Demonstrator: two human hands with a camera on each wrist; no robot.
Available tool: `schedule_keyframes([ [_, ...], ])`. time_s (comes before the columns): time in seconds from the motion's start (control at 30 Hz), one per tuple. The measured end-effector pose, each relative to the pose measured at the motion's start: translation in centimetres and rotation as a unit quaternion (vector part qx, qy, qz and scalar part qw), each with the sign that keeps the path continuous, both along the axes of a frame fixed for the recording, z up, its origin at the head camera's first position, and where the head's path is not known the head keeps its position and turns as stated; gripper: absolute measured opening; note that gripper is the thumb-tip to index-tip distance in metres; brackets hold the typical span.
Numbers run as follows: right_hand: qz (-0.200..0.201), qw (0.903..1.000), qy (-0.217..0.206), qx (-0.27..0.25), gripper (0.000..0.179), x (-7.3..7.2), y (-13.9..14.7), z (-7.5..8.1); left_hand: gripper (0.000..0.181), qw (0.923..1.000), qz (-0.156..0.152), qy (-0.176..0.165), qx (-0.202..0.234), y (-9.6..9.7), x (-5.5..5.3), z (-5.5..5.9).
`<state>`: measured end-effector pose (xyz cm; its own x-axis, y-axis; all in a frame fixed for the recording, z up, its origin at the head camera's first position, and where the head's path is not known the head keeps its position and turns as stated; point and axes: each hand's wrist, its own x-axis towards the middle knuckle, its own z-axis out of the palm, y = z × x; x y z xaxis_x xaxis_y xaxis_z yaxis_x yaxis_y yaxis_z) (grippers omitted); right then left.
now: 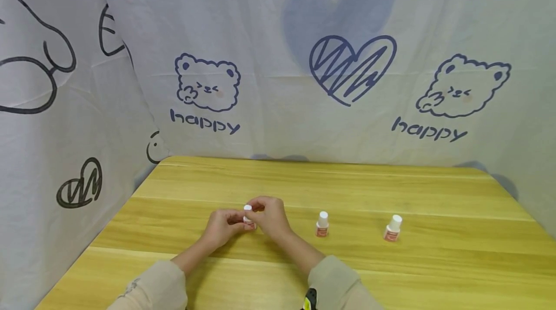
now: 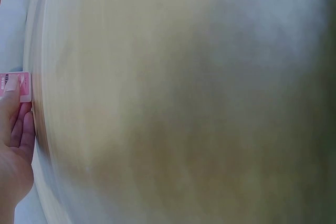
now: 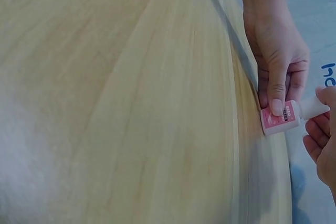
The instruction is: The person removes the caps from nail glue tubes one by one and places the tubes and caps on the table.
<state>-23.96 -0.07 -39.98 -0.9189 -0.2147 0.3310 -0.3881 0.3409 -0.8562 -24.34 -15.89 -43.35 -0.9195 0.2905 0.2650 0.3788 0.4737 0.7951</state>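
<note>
My left hand [image 1: 220, 229] grips the pink-labelled body of a small white bottle [image 1: 249, 225] on the table, left of the middle. From the other side my right hand [image 1: 270, 217] pinches the bottle's tall white cap [image 3: 313, 107] between thumb and fingers. The right wrist view shows the left thumb lying flat over the label [image 3: 281, 118]. At the left edge of the left wrist view, the left hand [image 2: 17, 150] appears with part of the same bottle [image 2: 25, 85]; its cap is out of frame there.
Two similar capped bottles stand upright to the right: one bottle [image 1: 322, 224] near the middle, another bottle [image 1: 393, 229] farther right. The wooden table [image 1: 434, 271] ends at a white printed curtain [image 1: 273, 121] behind, with another cloth [image 1: 34, 155] along the left.
</note>
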Motion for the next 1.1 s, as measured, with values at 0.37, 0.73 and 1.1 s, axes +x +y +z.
schedule_keyframes([
  [0.37, 0.033, 0.9992, -0.001, 0.023, 0.015, -0.33, 0.25, 0.06, 0.022, 0.9999, -0.006, -0.002, 0.009, -0.09, 0.13, 0.04],
  [0.73, 0.057, 0.9980, 0.003, 0.025, 0.022, -0.53, 0.39, -0.07, 0.021, 0.9998, -0.011, 0.001, 0.018, 0.00, 0.23, 0.15],
  [1.1, 0.005, 0.9997, 0.021, -0.015, 0.020, -0.08, 0.21, -0.51, 0.019, 0.9999, 0.009, 0.007, 0.000, 0.04, 0.04, -0.18],
])
